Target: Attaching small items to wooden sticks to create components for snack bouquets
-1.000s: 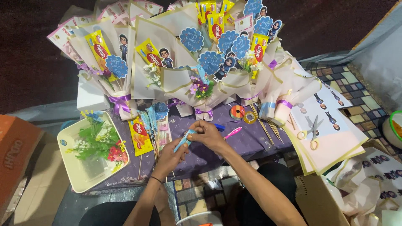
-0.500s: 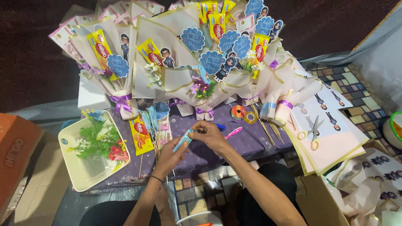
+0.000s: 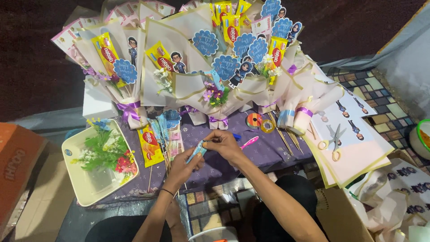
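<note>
My left hand and my right hand meet over a low table draped in purple patterned cloth. Together they hold a small light-blue strip, maybe folded paper or a wrapper, left fingers on its lower end, right fingers on its upper end. A pink pen-like tool lies just right of my right hand. A yellow snack packet on a stick and other stick decorations lie left of my hands.
Several paper-wrapped bouquets with snack packets and blue tags stand along the table's back. A cream tray of artificial flowers sits left. Tape rolls, skewers, scissors on paper sheets lie right. Cardboard boxes flank the left.
Both hands stay together on the blue strip, shifting only slightly; nothing else moved.
</note>
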